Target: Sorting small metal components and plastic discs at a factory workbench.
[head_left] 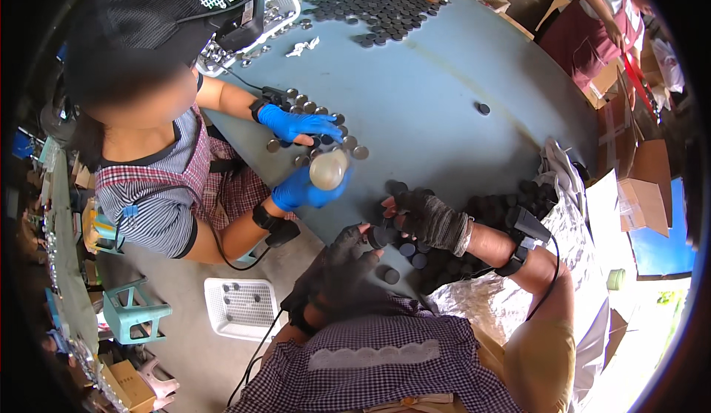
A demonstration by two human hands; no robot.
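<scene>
At the worktop (pixel 444 109) edge, the left hand (pixel 348 257), in a dark fingerless glove, pinches a small black cap (pixel 377 237) in its fingers, while the right hand (pixel 429 217), gloved alike, rests just at 2 o'clock of it with fingers bent down onto the cap, touching it. More caps (pixel 411 254) lie loose at 5 o'clock of that cap, with a bigger heap (pixel 511 202) at 3 o'clock. At 11 o'clock, a co-worker's blue-gloved hand (pixel 307 191) holds a pale round bottle (pixel 328 168), with silver discs (pixel 311 108) strewn about it.
</scene>
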